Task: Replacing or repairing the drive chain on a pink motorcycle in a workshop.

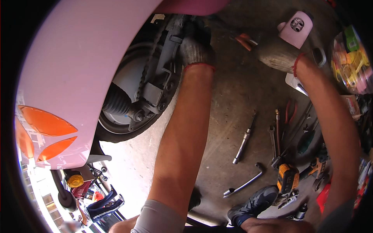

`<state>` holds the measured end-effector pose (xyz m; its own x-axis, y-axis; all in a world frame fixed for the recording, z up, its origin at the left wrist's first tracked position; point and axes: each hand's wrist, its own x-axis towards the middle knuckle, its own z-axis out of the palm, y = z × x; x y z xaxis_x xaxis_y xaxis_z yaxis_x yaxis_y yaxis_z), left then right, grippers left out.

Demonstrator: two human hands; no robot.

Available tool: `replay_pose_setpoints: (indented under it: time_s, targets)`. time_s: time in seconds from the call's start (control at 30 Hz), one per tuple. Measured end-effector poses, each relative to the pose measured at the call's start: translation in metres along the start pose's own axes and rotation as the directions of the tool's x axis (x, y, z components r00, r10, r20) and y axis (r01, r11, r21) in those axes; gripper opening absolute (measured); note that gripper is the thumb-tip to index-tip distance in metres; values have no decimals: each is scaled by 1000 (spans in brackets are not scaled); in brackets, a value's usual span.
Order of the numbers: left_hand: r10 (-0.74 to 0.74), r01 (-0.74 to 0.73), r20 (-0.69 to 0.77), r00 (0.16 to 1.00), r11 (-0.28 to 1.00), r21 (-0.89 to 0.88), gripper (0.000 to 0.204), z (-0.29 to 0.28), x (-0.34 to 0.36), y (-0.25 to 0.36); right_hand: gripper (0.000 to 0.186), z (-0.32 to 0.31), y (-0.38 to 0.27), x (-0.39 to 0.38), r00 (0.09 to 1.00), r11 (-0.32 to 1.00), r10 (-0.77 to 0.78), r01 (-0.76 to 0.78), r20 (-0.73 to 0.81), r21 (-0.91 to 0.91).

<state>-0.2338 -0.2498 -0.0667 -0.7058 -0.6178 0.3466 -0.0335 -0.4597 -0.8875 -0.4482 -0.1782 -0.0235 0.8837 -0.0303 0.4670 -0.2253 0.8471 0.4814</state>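
Note:
My left hand (197, 46), in a grey knit glove with dark fingers and a red cuff, is beside the upper end of the metal swingarm (169, 50) of a pink scooter. Its fingers look curled, but shadow hides what they hold. Below it are the drive chain (145, 68), the rear wheel (128, 72) and a ribbed rubber boot (116, 100). Out to the right, my gloved right hand (280, 56) is smeared by motion. Just beyond its fingers shows a blurred tool with orange handles (244, 41); I cannot tell whether the hand grips it.
The pink body panel (77, 58) with orange lamps (48, 122) fills the left. On the floor lie a ratchet-like tool (243, 144), an angled socket wrench (245, 182), a spanner (272, 139), red pliers (290, 112) and a yellow-black power tool (288, 178). A clear jar (351, 62) stands far right.

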Motion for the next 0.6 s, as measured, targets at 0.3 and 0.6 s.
replay_pose_setpoints:
  time_s: [0.3,0.6]
  targets:
    - [-43,41,-14,999,991,-129,33,10,-8,7,32,-5,-24,3,997,993,69,-71,22,96]
    - [100,-103,38,994,991,81,37,4,-19,6,35,-8,-40,-3,987,971,144,-155,72,181]
